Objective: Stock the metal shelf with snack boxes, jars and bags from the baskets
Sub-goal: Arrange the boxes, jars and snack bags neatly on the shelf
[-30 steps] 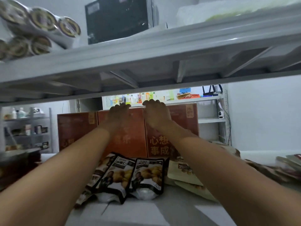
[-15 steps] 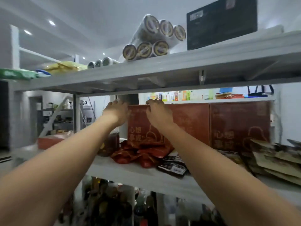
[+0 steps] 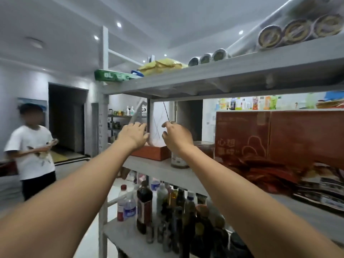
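Observation:
Both my arms reach out toward the left end of the grey metal shelf (image 3: 160, 169). My left hand (image 3: 133, 135) and my right hand (image 3: 176, 135) hang side by side in the air with loosely curled fingers and hold nothing. Under them a flat red box (image 3: 152, 153) lies on the middle shelf, and a jar (image 3: 179, 161) stands just behind my right wrist. Tall red cartons (image 3: 242, 135) stand upright further right, with red snack bags (image 3: 260, 173) heaped in front of them.
Several bottles (image 3: 144, 205) crowd the lower shelf. The top shelf carries rolled packs (image 3: 294, 33), a yellow bag (image 3: 160, 65) and a green box (image 3: 113, 76). A person in a white shirt (image 3: 30, 146) stands at the left on the open floor.
Both hands have come off the top edge of the red cartons and moved left to the shelf's end. The view has swung left, and the person has come into sight.

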